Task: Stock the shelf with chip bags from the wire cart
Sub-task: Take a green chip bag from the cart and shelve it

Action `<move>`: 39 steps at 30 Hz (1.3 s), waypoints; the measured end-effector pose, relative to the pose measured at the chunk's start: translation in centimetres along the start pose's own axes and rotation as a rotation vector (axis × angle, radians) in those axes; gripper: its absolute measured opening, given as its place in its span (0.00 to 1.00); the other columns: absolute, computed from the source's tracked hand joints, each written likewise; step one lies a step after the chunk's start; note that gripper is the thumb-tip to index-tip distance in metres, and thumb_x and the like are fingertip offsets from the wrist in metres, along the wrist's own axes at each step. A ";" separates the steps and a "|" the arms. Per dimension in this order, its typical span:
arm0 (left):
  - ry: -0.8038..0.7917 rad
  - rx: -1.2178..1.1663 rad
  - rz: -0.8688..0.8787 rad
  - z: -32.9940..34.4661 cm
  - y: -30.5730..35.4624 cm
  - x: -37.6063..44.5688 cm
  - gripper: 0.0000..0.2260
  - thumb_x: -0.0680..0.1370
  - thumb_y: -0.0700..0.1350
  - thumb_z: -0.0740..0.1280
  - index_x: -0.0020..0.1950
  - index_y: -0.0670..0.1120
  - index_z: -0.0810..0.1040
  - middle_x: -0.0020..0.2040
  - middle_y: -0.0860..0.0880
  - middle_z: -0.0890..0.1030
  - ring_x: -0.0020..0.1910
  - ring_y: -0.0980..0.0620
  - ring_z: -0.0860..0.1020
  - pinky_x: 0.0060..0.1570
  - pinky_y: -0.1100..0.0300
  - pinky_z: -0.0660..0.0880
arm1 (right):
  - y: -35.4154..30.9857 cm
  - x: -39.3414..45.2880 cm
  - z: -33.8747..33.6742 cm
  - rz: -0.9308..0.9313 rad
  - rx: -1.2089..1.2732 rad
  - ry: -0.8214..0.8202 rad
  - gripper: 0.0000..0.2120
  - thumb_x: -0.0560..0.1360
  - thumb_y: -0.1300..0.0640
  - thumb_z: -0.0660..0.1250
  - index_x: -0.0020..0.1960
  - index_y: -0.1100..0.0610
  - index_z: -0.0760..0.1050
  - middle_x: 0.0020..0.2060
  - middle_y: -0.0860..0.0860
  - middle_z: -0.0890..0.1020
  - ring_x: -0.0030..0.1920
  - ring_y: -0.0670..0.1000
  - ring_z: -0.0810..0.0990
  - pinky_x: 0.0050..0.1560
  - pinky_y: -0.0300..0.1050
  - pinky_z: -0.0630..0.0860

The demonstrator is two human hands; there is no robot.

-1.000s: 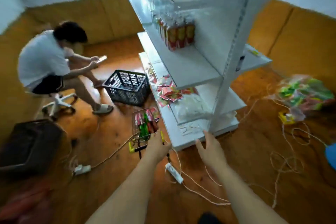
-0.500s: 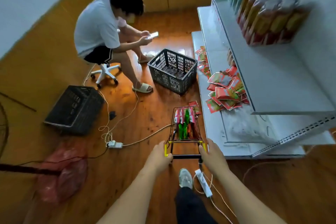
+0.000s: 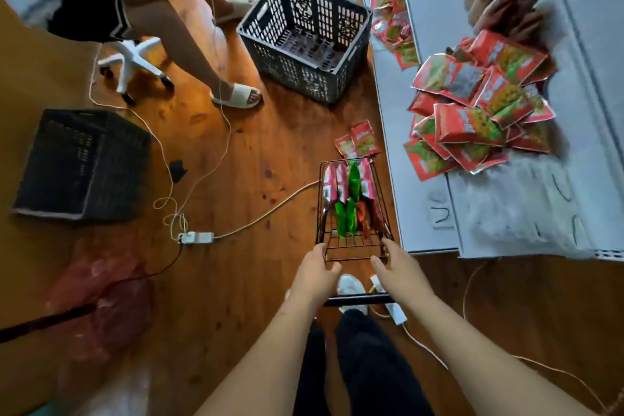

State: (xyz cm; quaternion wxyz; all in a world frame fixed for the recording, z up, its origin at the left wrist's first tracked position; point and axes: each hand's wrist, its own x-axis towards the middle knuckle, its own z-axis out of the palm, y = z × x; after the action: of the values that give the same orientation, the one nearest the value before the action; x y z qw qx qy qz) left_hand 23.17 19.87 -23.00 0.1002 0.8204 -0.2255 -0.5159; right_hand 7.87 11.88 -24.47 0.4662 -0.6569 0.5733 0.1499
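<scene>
A small black wire cart (image 3: 351, 246) stands on the wooden floor beside the white shelf (image 3: 422, 206). It holds pink, green and dark red chip bags (image 3: 349, 199) standing upright. My left hand (image 3: 315, 277) grips the cart's near left rim. On the near right corner rests my right hand (image 3: 398, 268), fingers curled on the wire. The cart's black handle bar (image 3: 358, 299) lies below my wrists. A heap of red chip bags (image 3: 472, 115) lies on the shelf's low board. Two red bags (image 3: 359, 142) lie on the floor ahead of the cart.
A grey plastic crate (image 3: 304, 40) stands ahead by the shelf. An upturned black crate (image 3: 81, 162) sits at left. A seated person's leg (image 3: 189, 44) and a white stool base (image 3: 135, 61) are at upper left. A power strip (image 3: 196, 237) and cables cross the floor. A red bag (image 3: 101, 294) lies lower left.
The view has dropped closer over the cart. Both hands have shifted from the yellow-ended handle forward onto the basket's near rim.
</scene>
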 end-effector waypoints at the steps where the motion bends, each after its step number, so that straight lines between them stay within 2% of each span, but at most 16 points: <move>1: -0.003 -0.017 -0.017 0.3 -0.2 1.8 0.26 0.80 0.48 0.65 0.76 0.47 0.64 0.70 0.46 0.74 0.66 0.47 0.75 0.65 0.53 0.73 | -0.1 1.5 0.7 0.006 -0.010 -0.011 0.27 0.80 0.46 0.59 0.76 0.52 0.59 0.74 0.51 0.67 0.71 0.53 0.68 0.68 0.51 0.69; 5: -0.028 0.015 -0.036 2.6 -1.6 10.3 0.25 0.81 0.48 0.62 0.77 0.45 0.63 0.74 0.45 0.70 0.71 0.45 0.70 0.68 0.51 0.69 | 0.8 8.7 4.7 0.015 -0.018 -0.034 0.28 0.79 0.46 0.59 0.77 0.53 0.59 0.74 0.51 0.66 0.72 0.53 0.67 0.70 0.49 0.67; 7: -0.055 0.032 -0.002 4.2 -2.3 14.7 0.22 0.81 0.47 0.62 0.74 0.44 0.67 0.71 0.44 0.73 0.70 0.44 0.72 0.66 0.53 0.70 | 1.6 12.6 6.8 0.029 -0.023 -0.020 0.28 0.80 0.48 0.59 0.76 0.55 0.60 0.73 0.53 0.68 0.72 0.54 0.67 0.69 0.48 0.65; 8: -0.066 0.035 0.009 5.1 -2.7 16.7 0.19 0.81 0.46 0.62 0.72 0.43 0.70 0.69 0.44 0.75 0.68 0.43 0.73 0.63 0.54 0.71 | 2.0 14.4 7.9 0.039 -0.022 -0.013 0.26 0.80 0.49 0.60 0.75 0.56 0.62 0.71 0.54 0.70 0.70 0.54 0.69 0.67 0.48 0.66; 10: -0.081 0.041 0.031 7.0 -3.7 20.9 0.17 0.80 0.44 0.61 0.69 0.42 0.71 0.65 0.42 0.77 0.65 0.41 0.75 0.58 0.54 0.72 | 2.9 18.0 10.1 0.047 -0.016 -0.008 0.19 0.79 0.51 0.61 0.68 0.55 0.69 0.62 0.54 0.77 0.63 0.56 0.75 0.56 0.47 0.71; 13: -0.096 0.008 -0.025 9.9 -5.6 26.2 0.20 0.81 0.44 0.59 0.71 0.39 0.65 0.64 0.37 0.77 0.63 0.37 0.75 0.54 0.52 0.70 | 4.5 23.1 13.7 0.048 -0.025 0.006 0.12 0.77 0.53 0.61 0.59 0.55 0.72 0.53 0.56 0.80 0.54 0.59 0.78 0.44 0.47 0.70; 16: -0.055 -0.001 -0.039 11.8 -6.9 30.0 0.14 0.82 0.44 0.59 0.64 0.38 0.69 0.60 0.36 0.78 0.60 0.36 0.76 0.47 0.54 0.67 | 5.6 26.7 16.3 0.066 -0.024 0.058 0.16 0.77 0.55 0.60 0.63 0.60 0.69 0.53 0.60 0.80 0.53 0.62 0.78 0.42 0.47 0.68; 19: -0.021 -0.001 -0.007 12.3 -7.4 32.3 0.12 0.82 0.44 0.59 0.58 0.37 0.75 0.57 0.36 0.80 0.57 0.37 0.77 0.48 0.54 0.70 | 5.7 28.6 17.0 0.075 -0.017 0.122 0.22 0.78 0.57 0.60 0.70 0.59 0.64 0.55 0.63 0.79 0.54 0.64 0.78 0.44 0.47 0.67; 22: 0.006 -0.004 -0.008 11.9 -7.0 31.8 0.12 0.81 0.42 0.58 0.55 0.37 0.77 0.55 0.35 0.81 0.55 0.36 0.78 0.49 0.51 0.73 | 5.2 28.5 16.3 0.080 -0.008 0.151 0.18 0.77 0.61 0.59 0.67 0.59 0.68 0.54 0.64 0.79 0.54 0.64 0.78 0.43 0.46 0.64; 24: 0.025 -0.017 0.003 11.3 -6.3 30.0 0.13 0.82 0.44 0.57 0.55 0.38 0.77 0.55 0.36 0.80 0.54 0.36 0.78 0.50 0.50 0.74 | 4.4 27.3 15.4 0.071 0.021 0.176 0.14 0.75 0.61 0.58 0.60 0.58 0.72 0.50 0.63 0.80 0.50 0.64 0.78 0.41 0.45 0.65; 28: 0.001 -0.005 0.114 10.0 -5.2 26.2 0.19 0.76 0.53 0.55 0.58 0.43 0.75 0.51 0.38 0.80 0.52 0.35 0.78 0.51 0.47 0.75 | 2.8 23.8 13.3 0.070 0.121 0.220 0.08 0.76 0.55 0.58 0.49 0.52 0.75 0.41 0.52 0.80 0.45 0.58 0.78 0.40 0.46 0.67; 30: -0.039 -0.006 0.173 8.9 -5.0 24.6 0.20 0.72 0.56 0.58 0.58 0.47 0.73 0.49 0.42 0.78 0.51 0.38 0.77 0.56 0.44 0.74 | 1.8 22.2 11.8 0.084 0.147 0.219 0.11 0.80 0.51 0.56 0.49 0.52 0.76 0.41 0.50 0.78 0.47 0.56 0.77 0.42 0.45 0.65; 32: -0.062 0.024 0.262 7.5 -4.8 22.6 0.21 0.69 0.56 0.61 0.60 0.50 0.71 0.50 0.48 0.77 0.53 0.43 0.74 0.59 0.44 0.71 | 1.1 21.2 10.4 0.119 0.188 0.179 0.20 0.82 0.44 0.50 0.47 0.54 0.76 0.42 0.53 0.77 0.48 0.57 0.76 0.45 0.46 0.66; 34: -0.069 0.060 0.306 6.0 -4.8 21.0 0.27 0.69 0.56 0.64 0.68 0.52 0.68 0.57 0.49 0.75 0.59 0.45 0.69 0.62 0.47 0.69 | 0.2 20.3 9.4 0.231 0.328 0.141 0.31 0.77 0.33 0.44 0.45 0.54 0.76 0.43 0.57 0.79 0.48 0.57 0.77 0.53 0.47 0.70; 36: -0.027 0.133 0.326 4.6 -4.9 19.8 0.33 0.72 0.56 0.68 0.75 0.53 0.62 0.65 0.49 0.71 0.66 0.45 0.63 0.65 0.47 0.64 | -0.6 19.2 8.6 0.297 0.547 0.127 0.38 0.69 0.24 0.43 0.42 0.54 0.78 0.45 0.59 0.83 0.49 0.59 0.82 0.58 0.57 0.77; 39: 0.027 0.112 0.353 2.3 -4.4 17.8 0.35 0.71 0.62 0.71 0.75 0.55 0.62 0.65 0.49 0.68 0.68 0.47 0.62 0.67 0.49 0.64 | -2.1 16.5 7.0 0.282 0.740 0.082 0.34 0.77 0.31 0.42 0.43 0.52 0.79 0.40 0.56 0.85 0.47 0.56 0.84 0.57 0.55 0.79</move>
State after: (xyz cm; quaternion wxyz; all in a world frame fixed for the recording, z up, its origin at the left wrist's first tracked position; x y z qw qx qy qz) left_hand 28.81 15.52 -40.05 0.1464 0.7791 -0.3930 -0.4660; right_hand 17.04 7.09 -39.29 0.6230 -0.3646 0.6913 -0.0305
